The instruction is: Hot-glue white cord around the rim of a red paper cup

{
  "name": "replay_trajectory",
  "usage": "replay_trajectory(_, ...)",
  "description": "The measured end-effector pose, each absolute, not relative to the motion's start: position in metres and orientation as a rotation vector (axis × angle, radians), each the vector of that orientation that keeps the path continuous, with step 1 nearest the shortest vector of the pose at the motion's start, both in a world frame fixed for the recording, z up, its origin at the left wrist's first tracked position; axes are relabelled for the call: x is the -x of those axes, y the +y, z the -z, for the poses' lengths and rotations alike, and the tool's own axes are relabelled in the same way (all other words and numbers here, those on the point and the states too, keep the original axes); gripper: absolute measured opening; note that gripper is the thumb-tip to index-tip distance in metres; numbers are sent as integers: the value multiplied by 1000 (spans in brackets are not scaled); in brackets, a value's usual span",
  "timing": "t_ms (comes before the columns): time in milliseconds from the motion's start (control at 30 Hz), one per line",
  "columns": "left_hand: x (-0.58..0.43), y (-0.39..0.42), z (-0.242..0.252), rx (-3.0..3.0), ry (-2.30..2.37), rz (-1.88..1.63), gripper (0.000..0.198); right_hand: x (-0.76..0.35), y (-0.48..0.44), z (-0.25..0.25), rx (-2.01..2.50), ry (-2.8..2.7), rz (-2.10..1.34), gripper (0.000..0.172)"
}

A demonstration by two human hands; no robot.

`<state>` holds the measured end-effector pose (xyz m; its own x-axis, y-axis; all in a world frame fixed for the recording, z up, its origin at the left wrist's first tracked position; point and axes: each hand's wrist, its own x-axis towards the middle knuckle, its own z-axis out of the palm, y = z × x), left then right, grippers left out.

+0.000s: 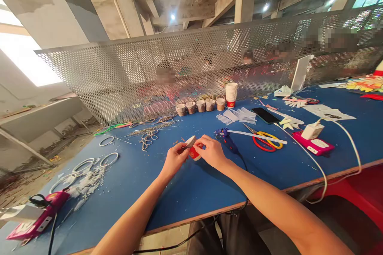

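A red and white paper cup (196,153) is held between both hands above the blue table, tilted with its rim towards the far side. My left hand (176,158) grips it from the left, thumb and fingers closed near the rim. From the right, my right hand (210,151) pinches at the cup's rim; a greyish strip seems to run along there, partly hidden by the fingers. Just right of the hands lies a blue glue gun (228,140) with a long white glue stick (257,136). Scissors (266,140) with red and yellow handles rest beyond it.
Several wrapped cups (200,106) stand in a row by the perforated metal screen (125,79), beside a stack of paper cups (231,95). White strips (237,116), a phone (265,115), cord bundles (149,140) and pink power strips (313,143) lie around. Cables cross the table's right side.
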<state>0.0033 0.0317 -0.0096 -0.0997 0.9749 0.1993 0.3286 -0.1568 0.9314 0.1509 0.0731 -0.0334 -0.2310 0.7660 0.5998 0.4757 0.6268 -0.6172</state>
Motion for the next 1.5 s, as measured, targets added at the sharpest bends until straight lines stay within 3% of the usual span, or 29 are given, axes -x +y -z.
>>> replay_trajectory(967, 0, 34, 16, -1610, 1533, -1365, 15, -150, 73, 34, 996, -1904, -379, 10)
replay_trajectory(1333, 14, 42, 17, -1464, 1469, -1504, 17, -181, 41, 16, 778, -2265, -319, 9)
replay_trajectory(1500, 13, 42, 18, -1412, 1421, -1494, 17, -236, 48, 17, 1337, -2240, -278, 27)
